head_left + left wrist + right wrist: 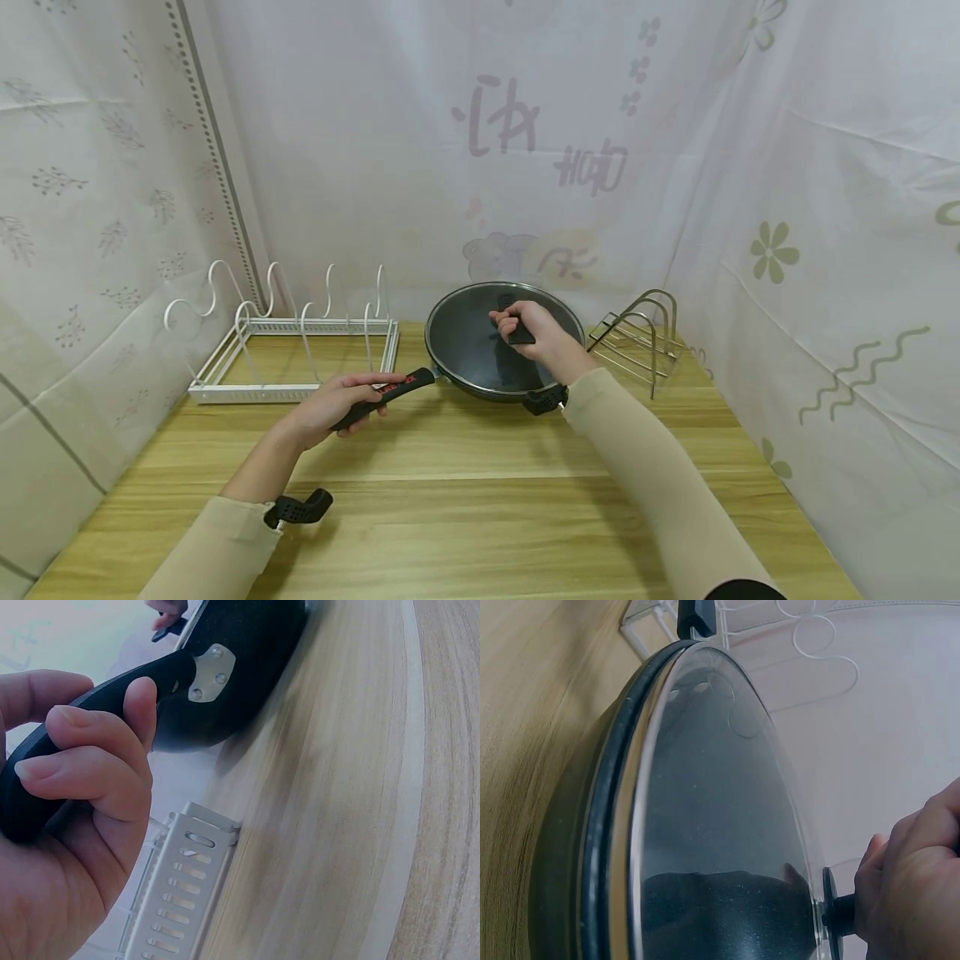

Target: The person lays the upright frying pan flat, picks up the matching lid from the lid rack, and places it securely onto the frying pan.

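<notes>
A black wok (480, 392) with a long black handle (416, 381) is at the far middle of the wooden table. My left hand (341, 407) grips that handle, its fingers curled around it in the left wrist view. Over the wok is a clear glass lid (465, 333) with a metal rim. My right hand (534, 323) holds the lid's black knob (521, 335), and its fingers hide much of the knob. Seen from the right wrist, a narrow tan strip shows between the lid's rim (637, 847) and the wok's dark edge (592, 847).
To the left of the wok stands a white wire rack (255, 393) with curved dividers. A smaller metal rack (652, 342) stands close on the right. Printed white curtains (360, 167) hang behind and beside the wooden table (465, 517).
</notes>
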Available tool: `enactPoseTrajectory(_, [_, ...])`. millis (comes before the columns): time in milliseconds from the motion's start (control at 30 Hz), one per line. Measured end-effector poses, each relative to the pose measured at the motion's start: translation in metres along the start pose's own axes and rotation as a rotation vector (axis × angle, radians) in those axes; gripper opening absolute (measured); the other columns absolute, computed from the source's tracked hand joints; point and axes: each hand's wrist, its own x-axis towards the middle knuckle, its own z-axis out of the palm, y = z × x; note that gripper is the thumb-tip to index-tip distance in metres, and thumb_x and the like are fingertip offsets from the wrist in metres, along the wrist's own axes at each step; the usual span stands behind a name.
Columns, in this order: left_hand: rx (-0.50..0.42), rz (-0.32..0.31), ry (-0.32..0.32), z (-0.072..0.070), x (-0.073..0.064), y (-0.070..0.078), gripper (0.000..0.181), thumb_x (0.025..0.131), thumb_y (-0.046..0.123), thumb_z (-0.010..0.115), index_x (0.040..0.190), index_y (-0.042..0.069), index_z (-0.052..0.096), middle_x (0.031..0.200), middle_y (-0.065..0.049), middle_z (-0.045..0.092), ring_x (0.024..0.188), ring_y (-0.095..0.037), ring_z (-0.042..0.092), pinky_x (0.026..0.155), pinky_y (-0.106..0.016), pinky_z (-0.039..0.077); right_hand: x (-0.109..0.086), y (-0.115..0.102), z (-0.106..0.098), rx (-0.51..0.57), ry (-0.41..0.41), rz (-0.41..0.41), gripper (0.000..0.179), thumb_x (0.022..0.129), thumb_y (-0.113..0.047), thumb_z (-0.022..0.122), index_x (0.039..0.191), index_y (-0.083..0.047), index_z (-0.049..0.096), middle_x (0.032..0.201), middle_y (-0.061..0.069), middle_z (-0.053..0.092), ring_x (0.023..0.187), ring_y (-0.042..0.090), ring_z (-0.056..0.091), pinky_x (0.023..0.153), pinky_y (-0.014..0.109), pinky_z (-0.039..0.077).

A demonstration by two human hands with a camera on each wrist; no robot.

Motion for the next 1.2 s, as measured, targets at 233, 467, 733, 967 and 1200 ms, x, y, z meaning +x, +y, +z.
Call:
enactPoseTrajectory(233, [-0.002,0.004,-0.005,0.0,0.0002,0.0001,0.052,0.109,0.014,0.054,0.161,0.008,0.055,0.099,-0.01,0.072,0.054,-0.008,0.045,0.049,-0.022,0.035,0.0006,-0.0001,0.0001,-0.005,0.005,0.003,0.046,0.116,-0.009,0.03,0.16,0.003,0.032,0.085,0.002,0.045,0.053,0.007,0.039,0.044,0.016,0.04])
enactPoseTrajectory(467, [-0.009,-0.002,-0.013,-0.0011,0.0001,-0.0006,0.053,0.11,0.015,0.053,0.162,0.009,0.053,0.101,-0.011,0.072,0.055,-0.007,0.046,0.05,-0.022,0.036,0.0018,0.0,0.0003,-0.009,0.011,-0.001,0.045,0.116,-0.009,0.031,0.159,0.004,0.032,0.084,0.003,0.046,0.054,0.007,0.039,0.045,0.016,0.041])
enactPoseTrajectory(733, [-0.012,-0.009,-0.004,-0.0006,0.0,-0.0009,0.052,0.11,0.016,0.054,0.162,0.01,0.054,0.102,-0.011,0.072,0.055,-0.007,0.046,0.05,-0.022,0.036,0.0019,0.0014,0.0032,-0.015,0.042,-0.015,0.043,0.114,-0.007,0.034,0.155,0.005,0.036,0.095,0.006,0.049,0.054,0.008,0.042,0.045,0.017,0.042])
enactPoseTrajectory(967, [-0.015,-0.012,-0.003,-0.0004,-0.0002,-0.0001,0.052,0.11,0.016,0.053,0.162,0.009,0.054,0.102,-0.011,0.071,0.055,-0.007,0.046,0.05,-0.022,0.036,0.0005,0.0032,0.0035,0.004,0.052,-0.021,0.047,0.116,-0.01,0.034,0.161,0.004,0.034,0.091,0.005,0.047,0.054,0.008,0.041,0.046,0.016,0.043])
enactPoseTrajectory(1200, [-0.014,-0.018,-0.004,-0.0004,-0.0002,-0.0001,0.052,0.111,0.016,0.053,0.163,0.01,0.053,0.102,-0.011,0.071,0.055,-0.007,0.046,0.05,-0.022,0.036,0.0004,0.0042,0.0035,0.03,0.046,-0.019,0.051,0.116,-0.009,0.033,0.165,0.004,0.03,0.091,0.006,0.047,0.054,0.007,0.04,0.046,0.016,0.042])
